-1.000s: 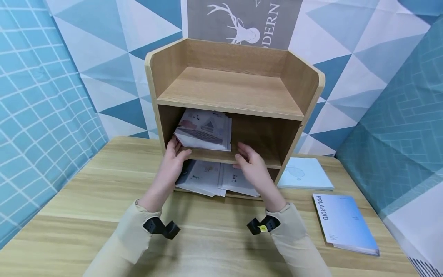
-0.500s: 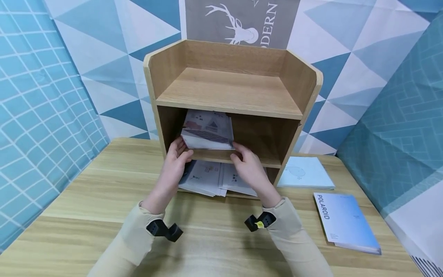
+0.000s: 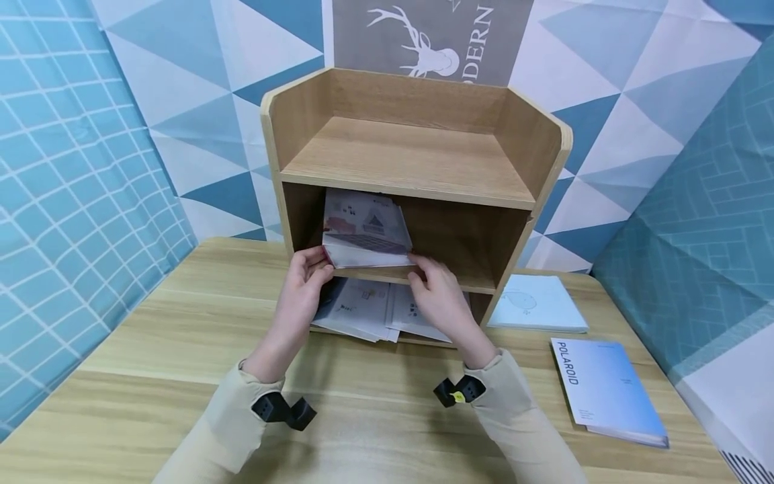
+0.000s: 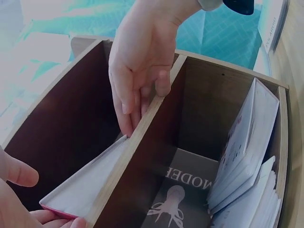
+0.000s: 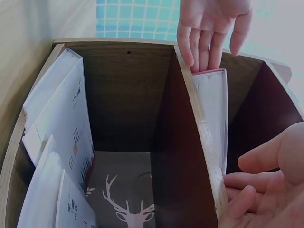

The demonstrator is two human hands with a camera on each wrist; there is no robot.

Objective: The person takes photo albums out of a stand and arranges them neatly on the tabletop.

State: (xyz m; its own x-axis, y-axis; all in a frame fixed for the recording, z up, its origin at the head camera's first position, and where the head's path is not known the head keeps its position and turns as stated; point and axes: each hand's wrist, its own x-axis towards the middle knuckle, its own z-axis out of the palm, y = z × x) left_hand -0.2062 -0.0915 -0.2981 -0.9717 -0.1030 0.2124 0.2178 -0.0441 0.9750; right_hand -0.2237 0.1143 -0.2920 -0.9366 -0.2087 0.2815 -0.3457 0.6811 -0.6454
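nearest the person, the wooden tabletop (image 3: 375, 430) spread beneath both forearms, with a blue polaroid book (image 3: 607, 386) on it at 2 o'clock. farther in, the left hand (image 3: 305, 275) was at 8 o'clock of a book with a pagoda-like drawing (image 3: 369, 228), its relaxed fingers touching that corner and its thumb apart. the right hand (image 3: 437, 289) was at 4 o'clock, nearly straight fingers against the other near corner, thumb also spread. neither hand was clenched. the book was in the middle compartment (image 3: 459, 242), toward 10 o'clock, its near edge by the board's front lip; whether that edge was raised could not be told.

with only fingers at two corners, uneven pressure seemed the likeliest trouble: it could swivel the book askew or jam it against the left wall. were its near edge to pass the lip, a slipping finger might let it tip down.

the wooden shelf unit (image 3: 399, 191) stood at 12 o'clock. its lower compartment (image 3: 480, 302) held white-covered books in two overlapping groups, left (image 3: 359, 309) and right (image 3: 417, 316). a pale blue book (image 3: 538, 302) lay outside, past the right wall, near 1 o'clock. farthest, a gray deer-head poster (image 3: 423, 47) hung behind.
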